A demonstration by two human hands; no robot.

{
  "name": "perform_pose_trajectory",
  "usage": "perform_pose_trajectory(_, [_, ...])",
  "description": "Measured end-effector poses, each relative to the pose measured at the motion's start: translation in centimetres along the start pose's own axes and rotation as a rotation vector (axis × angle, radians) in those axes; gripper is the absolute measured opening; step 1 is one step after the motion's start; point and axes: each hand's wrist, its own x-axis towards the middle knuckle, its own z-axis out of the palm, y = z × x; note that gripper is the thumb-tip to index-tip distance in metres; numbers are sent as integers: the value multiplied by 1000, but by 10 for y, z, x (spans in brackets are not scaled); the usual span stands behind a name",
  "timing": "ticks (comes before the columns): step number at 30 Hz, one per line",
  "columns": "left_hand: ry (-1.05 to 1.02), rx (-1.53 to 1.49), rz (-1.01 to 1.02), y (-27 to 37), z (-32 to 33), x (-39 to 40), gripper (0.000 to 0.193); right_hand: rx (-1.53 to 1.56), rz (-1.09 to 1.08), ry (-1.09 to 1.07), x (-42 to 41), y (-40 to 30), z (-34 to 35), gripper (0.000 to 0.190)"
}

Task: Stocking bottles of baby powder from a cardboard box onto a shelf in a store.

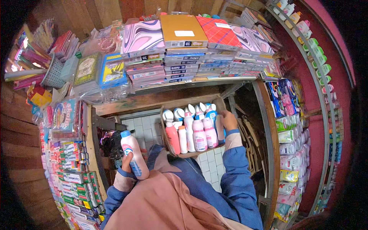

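Note:
My left hand point(126, 164) is wrapped around a white and pink plastic bottle point(134, 155) with a blue cap, held tilted above my lap. In front of me a cardboard box point(197, 155) holds several plastic bottles. Among them are a salmon-pink bottle point(172, 139), a slim white bottle point(182, 139) with an orange cap, and two pale pink bottles point(200, 136). Blue and white bottles point(211, 113) stand along the far side. My right hand point(229, 120) grips the box at its right side; its fingertips are partly hidden.
Stacks of notebooks point(184, 38) line the wooden counter ahead. Toothpaste boxes point(76, 178) fill the left side, near a wooden edge point(96, 152). On the right stand a wooden post point(268, 143), hanging packets point(287, 149) and a shelf rail point(319, 66) with bottles. Flattened cardboard point(250, 141) leans beside the box.

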Motion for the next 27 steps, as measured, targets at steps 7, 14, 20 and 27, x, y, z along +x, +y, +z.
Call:
perform_pose_trajectory(7, [97, -61, -6, -8, -9, -13, 62, 149, -368, 16, -38, -93, 39, 28])
perform_pose_trajectory(14, [64, -137, 12, 1, 1, -8, 67, -250, -260, -349, -57, -118, 159, 21])
perform_pose_trajectory(20, [37, -181, 45, -12, -21, -12, 67, -168, -299, -320, -61, -121, 143, 22])
perform_pose_trajectory(27, [-128, -261, -8, -17, -33, -4, 70, 193, -483, -332, -90, -104, 94, 22])
